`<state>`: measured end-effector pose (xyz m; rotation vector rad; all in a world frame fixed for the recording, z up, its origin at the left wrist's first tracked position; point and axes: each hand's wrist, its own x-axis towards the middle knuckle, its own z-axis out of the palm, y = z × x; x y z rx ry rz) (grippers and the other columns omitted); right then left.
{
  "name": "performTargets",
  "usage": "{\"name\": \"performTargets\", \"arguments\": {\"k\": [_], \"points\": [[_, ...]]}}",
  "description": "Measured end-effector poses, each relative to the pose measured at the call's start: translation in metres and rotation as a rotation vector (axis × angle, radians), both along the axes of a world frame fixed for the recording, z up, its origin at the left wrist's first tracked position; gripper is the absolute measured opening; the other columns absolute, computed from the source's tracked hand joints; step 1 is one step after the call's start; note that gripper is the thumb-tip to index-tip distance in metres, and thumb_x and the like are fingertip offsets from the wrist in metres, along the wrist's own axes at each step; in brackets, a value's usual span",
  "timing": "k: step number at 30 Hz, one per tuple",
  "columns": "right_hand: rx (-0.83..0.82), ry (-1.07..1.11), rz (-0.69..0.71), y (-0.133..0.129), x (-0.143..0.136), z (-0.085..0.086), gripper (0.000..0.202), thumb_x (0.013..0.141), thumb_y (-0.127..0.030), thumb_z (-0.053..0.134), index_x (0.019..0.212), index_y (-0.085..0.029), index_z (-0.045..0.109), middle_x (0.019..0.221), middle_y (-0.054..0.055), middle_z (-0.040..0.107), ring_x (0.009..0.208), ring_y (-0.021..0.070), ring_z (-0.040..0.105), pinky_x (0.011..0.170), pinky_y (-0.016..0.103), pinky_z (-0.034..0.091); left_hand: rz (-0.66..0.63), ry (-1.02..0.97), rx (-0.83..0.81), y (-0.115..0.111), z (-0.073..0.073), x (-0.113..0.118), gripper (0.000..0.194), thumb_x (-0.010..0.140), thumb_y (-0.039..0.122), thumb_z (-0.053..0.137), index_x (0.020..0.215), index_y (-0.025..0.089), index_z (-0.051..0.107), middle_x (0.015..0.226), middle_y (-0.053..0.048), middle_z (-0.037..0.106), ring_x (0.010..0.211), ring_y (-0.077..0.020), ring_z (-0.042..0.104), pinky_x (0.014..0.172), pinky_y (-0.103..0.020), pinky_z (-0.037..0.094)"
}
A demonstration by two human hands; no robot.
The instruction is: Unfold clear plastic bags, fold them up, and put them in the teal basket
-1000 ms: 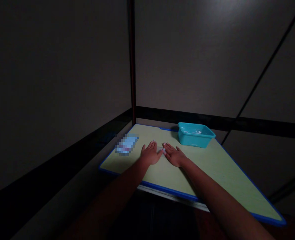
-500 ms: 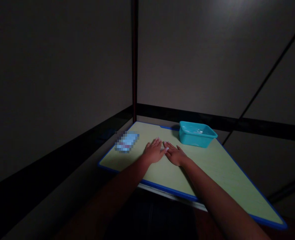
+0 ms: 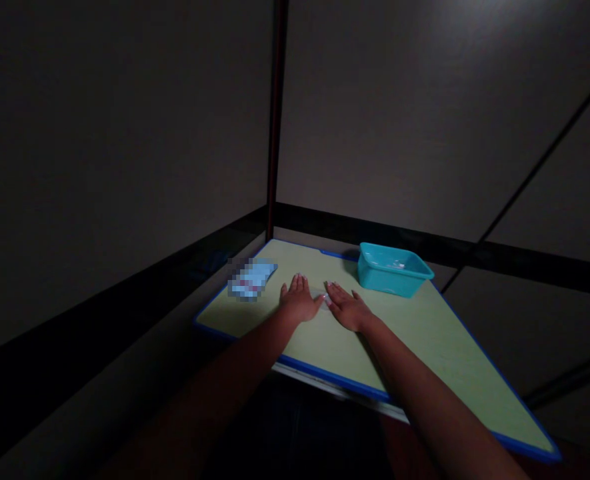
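My left hand lies palm down on the pale yellow-green table, fingers stretched forward. To its right, my right hand is also palm down, its fingers extended and slanting to the left. Between the hands a thin, clear, flat item shows on the tabletop, partly covered by them; what it is cannot be made out. Both thumbs point inward over it, close together.
A turquoise plastic basket stands at the back right of the table. A blurred light-blue packet lies at the left. The table has a blue rim, and dark walls rise behind and to the left.
My left hand has slid a little to the left, widening the gap between the hands, so more of the clear item shows. My right hand has hardly moved.
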<state>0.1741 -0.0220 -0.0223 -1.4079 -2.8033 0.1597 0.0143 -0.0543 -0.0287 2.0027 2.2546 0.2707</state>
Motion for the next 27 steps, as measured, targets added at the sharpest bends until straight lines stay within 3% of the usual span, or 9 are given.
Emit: {"name": "performTargets", "arguments": {"k": [3, 7, 10, 15, 23, 27], "points": [[-0.001, -0.007, 0.005, -0.001, 0.000, 0.001, 0.061, 0.092, -0.046, 0.011, 0.146, -0.019, 0.006, 0.151, 0.001, 0.010, 0.139, 0.0168, 0.007, 0.108, 0.053, 0.014, 0.006, 0.003, 0.080, -0.002, 0.003, -0.002, 0.080, 0.085, 0.062, 0.016, 0.143, 0.007, 0.020, 0.151, -0.016, 0.011, 0.139, -0.0265, 0.006, 0.109, -0.050, 0.012], [-0.008, -0.014, -0.002, 0.000, 0.000, 0.001, 0.060, 0.093, -0.044, 0.013, 0.146, -0.018, 0.008, 0.152, 0.004, 0.009, 0.139, 0.0189, 0.008, 0.108, 0.053, 0.014, -0.356, 0.033, 0.275, -0.010, 0.010, 0.002, 0.070, 0.089, 0.056, 0.011, 0.145, 0.014, 0.015, 0.152, -0.008, 0.007, 0.140, -0.0197, 0.004, 0.111, -0.047, 0.009], [-0.011, -0.029, 0.020, 0.001, 0.000, -0.001, 0.060, 0.092, -0.043, 0.018, 0.146, -0.019, 0.010, 0.152, 0.004, 0.007, 0.139, 0.0206, 0.007, 0.108, 0.053, 0.013, -0.535, 0.011, 0.188, -0.013, 0.009, 0.011, 0.071, 0.089, 0.058, 0.007, 0.145, 0.015, 0.012, 0.152, -0.007, 0.008, 0.140, -0.0184, 0.007, 0.111, -0.047, 0.010], [-0.029, -0.017, 0.011, 0.003, 0.000, -0.001, 0.061, 0.092, -0.046, 0.015, 0.146, -0.018, 0.008, 0.152, 0.004, 0.008, 0.139, 0.0191, 0.007, 0.108, 0.053, 0.013, -0.468, -0.019, 0.061, -0.010, 0.001, 0.018, 0.080, 0.086, 0.063, 0.003, 0.145, 0.010, 0.009, 0.151, -0.011, 0.010, 0.140, -0.0212, 0.009, 0.110, -0.049, 0.013], [-0.024, -0.022, 0.000, -0.002, -0.001, 0.003, 0.060, 0.092, -0.043, 0.014, 0.146, -0.018, 0.008, 0.152, 0.002, 0.008, 0.139, 0.0186, 0.007, 0.108, 0.052, 0.013, -0.318, 0.016, 0.071, -0.008, -0.002, 0.014, 0.081, 0.084, 0.067, 0.003, 0.145, 0.015, 0.017, 0.151, -0.010, 0.017, 0.138, -0.0290, 0.012, 0.108, -0.050, 0.015], [-0.019, -0.001, 0.005, -0.004, -0.001, 0.005, 0.060, 0.092, -0.044, 0.012, 0.146, -0.017, 0.007, 0.151, 0.002, 0.008, 0.139, 0.0176, 0.008, 0.108, 0.052, 0.012, -0.251, 0.037, 0.068, -0.009, 0.001, 0.010, 0.083, 0.085, 0.064, 0.003, 0.143, 0.009, 0.023, 0.150, -0.015, 0.018, 0.138, -0.0262, 0.013, 0.110, -0.044, 0.016]]}}
